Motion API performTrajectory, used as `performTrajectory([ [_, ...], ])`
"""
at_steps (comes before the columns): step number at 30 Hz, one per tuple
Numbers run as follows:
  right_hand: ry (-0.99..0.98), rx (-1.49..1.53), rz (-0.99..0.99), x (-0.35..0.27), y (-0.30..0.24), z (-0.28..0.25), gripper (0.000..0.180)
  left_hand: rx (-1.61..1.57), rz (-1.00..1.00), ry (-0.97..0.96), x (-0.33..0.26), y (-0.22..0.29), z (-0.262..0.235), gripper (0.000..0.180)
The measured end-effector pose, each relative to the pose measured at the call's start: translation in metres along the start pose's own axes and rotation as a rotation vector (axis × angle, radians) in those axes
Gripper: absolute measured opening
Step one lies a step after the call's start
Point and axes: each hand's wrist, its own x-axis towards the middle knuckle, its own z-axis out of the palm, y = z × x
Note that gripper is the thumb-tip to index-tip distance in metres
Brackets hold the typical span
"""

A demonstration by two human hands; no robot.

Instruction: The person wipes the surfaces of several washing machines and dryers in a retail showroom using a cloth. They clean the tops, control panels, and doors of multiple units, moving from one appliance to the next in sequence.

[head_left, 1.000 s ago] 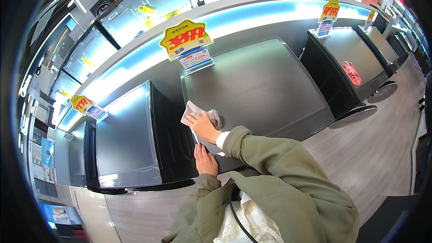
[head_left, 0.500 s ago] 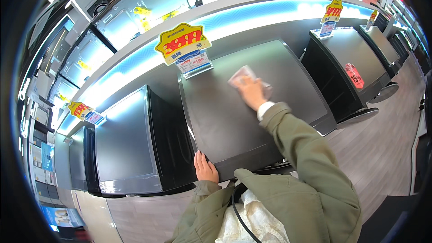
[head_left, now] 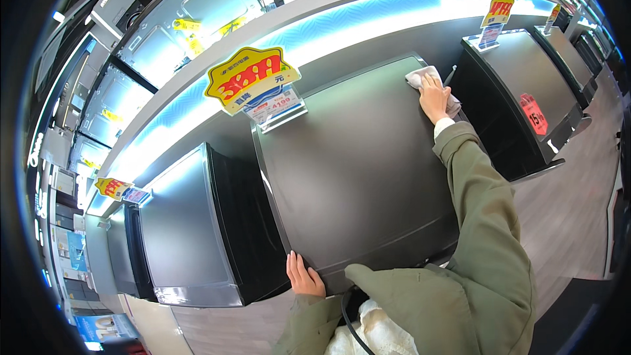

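In front of me stands a washing machine with a dark grey top (head_left: 355, 158). My right hand (head_left: 434, 100) is closed on a pale cloth (head_left: 420, 77) and presses it against the top's far right edge. Part of the cloth shows beyond my fingers on both sides. At the near left corner of the same top, my left hand (head_left: 304, 277) rests with its fingers stretched out, holding nothing. A yellow and red price sign (head_left: 253, 79) in a clear stand sits on the top's far left corner.
Another dark machine (head_left: 181, 223) stands to the left across a narrow gap, and one with a red tag (head_left: 519, 85) to the right. Behind runs a curved counter with a lit blue-white band (head_left: 368, 23). Wood-look floor (head_left: 559, 204) lies at the right.
My right hand has carried the cloth from the middle of the top to its far right edge. The left hand stays at the near left corner. The whole view has shifted slightly.
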Motion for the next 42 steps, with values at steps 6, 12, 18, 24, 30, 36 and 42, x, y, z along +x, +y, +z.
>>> performTrajectory([
  [6,-0.054,-0.041,-0.003,0.049,-0.021,0.022,0.034,0.034,-0.053,-0.033,0.001,0.006,-0.002,0.041],
  [12,-0.210,-0.001,0.071,0.066,-0.021,0.036,0.039,0.057,-0.073,-0.033,0.004,0.011,-0.004,0.043],
  [18,-0.214,-0.014,-0.089,0.025,-0.021,0.009,0.037,0.042,-0.035,0.019,0.000,0.003,0.001,0.043],
  [24,-0.281,0.185,-0.322,-0.092,0.008,-0.095,0.038,0.033,-0.008,0.031,-0.002,0.000,0.002,0.043],
  [30,-0.443,0.254,-0.398,-0.211,0.016,-0.201,0.048,0.030,0.010,0.030,-0.010,-0.007,0.003,0.043],
  [36,-0.248,0.310,-0.346,-0.194,-0.052,-0.171,0.038,-0.007,0.032,0.096,-0.013,-0.008,0.007,0.041],
  [42,-0.233,0.365,-0.595,-0.234,-0.253,-0.153,0.042,-0.219,-0.027,0.196,-0.016,-0.019,0.013,0.051],
])
